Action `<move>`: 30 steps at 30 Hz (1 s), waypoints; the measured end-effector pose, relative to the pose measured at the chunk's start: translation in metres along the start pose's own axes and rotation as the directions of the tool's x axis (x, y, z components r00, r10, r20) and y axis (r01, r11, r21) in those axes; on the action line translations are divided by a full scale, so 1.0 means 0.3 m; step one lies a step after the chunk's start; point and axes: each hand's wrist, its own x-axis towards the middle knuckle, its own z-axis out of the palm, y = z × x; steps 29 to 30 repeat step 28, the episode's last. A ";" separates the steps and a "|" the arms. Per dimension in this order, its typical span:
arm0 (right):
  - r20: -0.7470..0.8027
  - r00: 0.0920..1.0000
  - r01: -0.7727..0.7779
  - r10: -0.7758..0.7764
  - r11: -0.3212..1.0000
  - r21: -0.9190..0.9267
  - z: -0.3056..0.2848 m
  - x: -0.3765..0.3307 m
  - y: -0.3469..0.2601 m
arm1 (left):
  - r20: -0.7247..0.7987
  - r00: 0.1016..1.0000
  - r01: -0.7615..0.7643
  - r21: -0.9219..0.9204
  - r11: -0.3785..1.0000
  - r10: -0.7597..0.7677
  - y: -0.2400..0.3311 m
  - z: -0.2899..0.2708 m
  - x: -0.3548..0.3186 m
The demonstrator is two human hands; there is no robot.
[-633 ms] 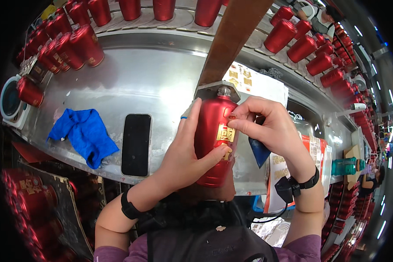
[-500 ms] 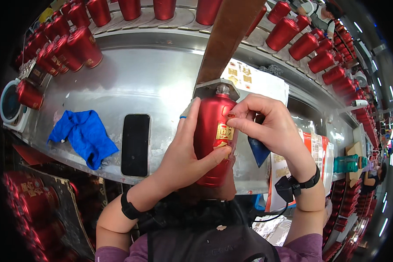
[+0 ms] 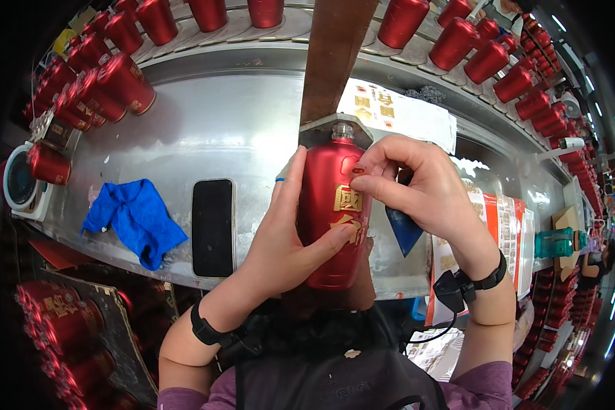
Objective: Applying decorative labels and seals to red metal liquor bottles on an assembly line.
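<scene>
A red glass bottle (image 3: 326,184) with gold characters and a clear ridged neck leans back on the bench in front of me, against a grey metal holder (image 3: 362,135). My left hand (image 3: 283,232) wraps its left side, thumb across the lower gold lettering. My right hand (image 3: 417,188) is closed at the bottle's upper right, thumb and forefinger pinched beside a small red oval sticker (image 3: 358,170). Whether the sticker is in the fingertips or on the glass is unclear. A blue flat pointed scraper (image 3: 404,232) sticks out below the right palm, its upper part hidden by the hand.
A black phone (image 3: 212,227) and blue cloth (image 3: 135,220) lie left on the metal bench (image 3: 205,137). Behind the holder rises a brown post (image 3: 331,61), with a sticker sheet (image 3: 417,119) beside it. Red bottles (image 3: 403,24) line the conveyor (image 3: 294,26). A teal container (image 3: 553,242) stands right.
The view has shifted slightly, so the bench and post sit differently in it. My left hand keeps holding the bottle. The right fingertips stay by the oval sticker, with little visible movement.
</scene>
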 end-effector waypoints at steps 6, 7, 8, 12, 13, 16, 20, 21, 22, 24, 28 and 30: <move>-0.001 1.000 -0.023 0.023 0.999 0.022 0.001 -0.001 -0.006 | 0.020 1.000 0.006 -0.015 1.000 -0.006 0.005 -0.006 -0.001; 0.007 1.000 -0.031 0.031 0.999 0.025 0.000 -0.001 -0.007 | 0.023 1.000 0.005 -0.021 1.000 -0.005 0.005 -0.006 -0.001; 0.015 0.999 -0.039 0.039 0.999 0.028 -0.001 -0.001 -0.008 | 0.024 1.000 0.006 -0.020 1.000 -0.005 0.005 -0.007 -0.001; 0.018 0.999 -0.052 0.051 0.997 0.051 0.002 0.001 -0.007 | 0.035 0.999 0.006 -0.016 1.000 -0.006 0.002 -0.014 -0.002; 0.018 0.999 -0.051 0.050 0.997 0.050 0.002 0.002 -0.006 | 0.037 0.999 0.010 -0.016 1.000 -0.009 0.001 -0.015 -0.002; 0.020 0.998 -0.065 0.064 0.996 0.060 0.003 0.004 -0.009 | 0.035 0.999 -0.001 -0.025 1.000 0.002 -0.001 -0.017 -0.001; 0.028 0.997 -0.078 0.076 0.994 0.075 0.007 0.007 -0.011 | 0.034 0.999 0.010 -0.064 0.998 -0.008 0.006 -0.020 -0.001; 0.028 0.997 -0.077 0.075 0.994 0.077 0.008 0.009 -0.010 | 0.027 1.000 0.009 -0.059 0.998 -0.007 0.008 -0.019 0.000; 0.025 0.997 -0.075 0.074 0.995 0.060 0.007 0.009 -0.008 | 0.024 1.000 0.006 -0.056 0.998 -0.004 0.008 -0.017 0.001; 0.020 0.997 -0.074 0.073 0.996 0.045 0.007 0.008 -0.007 | 0.028 1.000 0.009 -0.059 0.998 -0.008 0.008 -0.017 0.002; 0.013 0.996 -0.094 0.094 0.994 0.059 0.015 0.014 -0.010 | 0.038 0.998 0.045 -0.067 0.997 -0.042 0.018 -0.028 0.007; 0.013 0.996 -0.094 0.094 0.994 0.059 0.015 0.014 -0.010 | 0.038 0.998 0.045 -0.067 0.997 -0.042 0.018 -0.028 0.007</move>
